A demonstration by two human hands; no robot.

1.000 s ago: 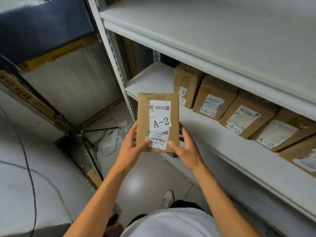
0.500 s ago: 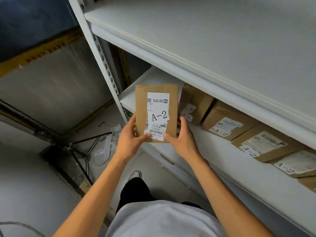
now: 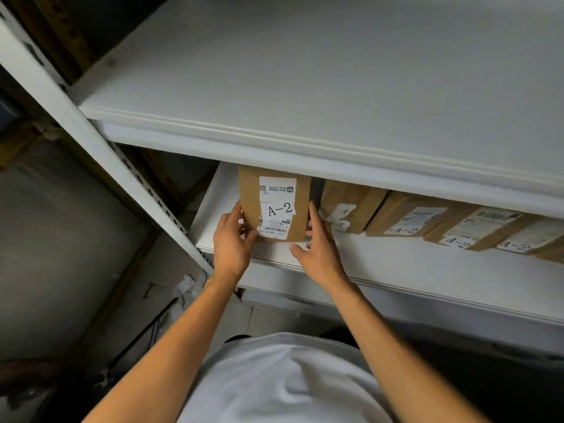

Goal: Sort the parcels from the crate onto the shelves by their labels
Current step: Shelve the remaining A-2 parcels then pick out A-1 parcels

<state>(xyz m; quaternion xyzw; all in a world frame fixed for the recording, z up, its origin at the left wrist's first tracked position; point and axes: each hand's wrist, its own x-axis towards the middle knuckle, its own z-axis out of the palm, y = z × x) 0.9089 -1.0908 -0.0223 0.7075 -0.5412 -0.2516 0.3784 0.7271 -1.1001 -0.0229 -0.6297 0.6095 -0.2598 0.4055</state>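
A brown cardboard parcel [image 3: 274,203] with a white label reading A-2 stands upright at the left end of the lower white shelf [image 3: 381,264]. My left hand [image 3: 232,239] grips its left edge, thumb at the bottom front. My right hand [image 3: 317,245] holds its right edge with fingers along the side. To its right, a row of several brown parcels [image 3: 409,219], also labelled A-2, leans on the same shelf.
A wide bare white upper shelf [image 3: 335,87] overhangs the parcels. The white slotted upright [image 3: 100,154] of the rack runs diagonally at the left. Beyond it lie a grey floor, paper scraps and a dark stand [image 3: 146,328].
Both hands have carried the A-2 parcel forward from in front of the rack onto the left end of the lower shelf. The camera has moved closer to the rack.
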